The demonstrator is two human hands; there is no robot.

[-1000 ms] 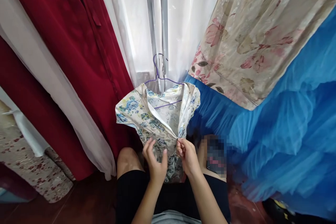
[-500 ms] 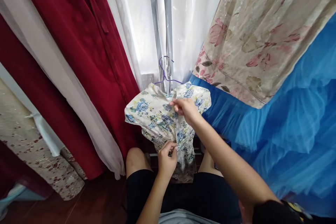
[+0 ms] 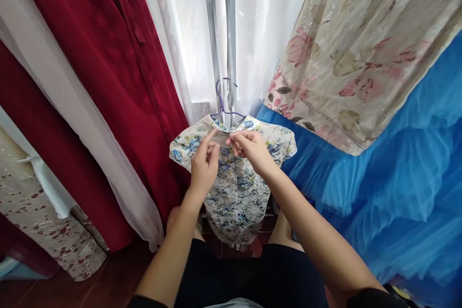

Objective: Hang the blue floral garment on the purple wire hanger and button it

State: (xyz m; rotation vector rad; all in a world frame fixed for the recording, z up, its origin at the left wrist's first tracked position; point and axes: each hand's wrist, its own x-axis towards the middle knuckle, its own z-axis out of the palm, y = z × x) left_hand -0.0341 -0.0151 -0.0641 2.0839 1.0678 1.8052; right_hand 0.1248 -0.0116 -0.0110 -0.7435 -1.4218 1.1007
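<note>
A small cream dress with blue flowers (image 3: 238,192) hangs on a purple wire hanger (image 3: 223,102) in front of a white sheer curtain. My left hand (image 3: 202,167) and my right hand (image 3: 250,148) meet at the top of its back, just under the collar. The fingers of both hands pinch the fabric edges there, close together. What sits between the fingertips is too small to make out. My knees in black shorts show below the dress.
Dark red garments (image 3: 108,82) hang at the left with a white sheer layer. A cream fabric with pink flowers (image 3: 353,48) and a blue tulle skirt (image 3: 397,178) fill the right. A metal pole (image 3: 225,33) stands behind the hanger. The floor is dark red-brown wood.
The dress back was open a second ago with both hands low at its waist. My right hand rose to the collar first, then my left followed. The back now lies closed.
</note>
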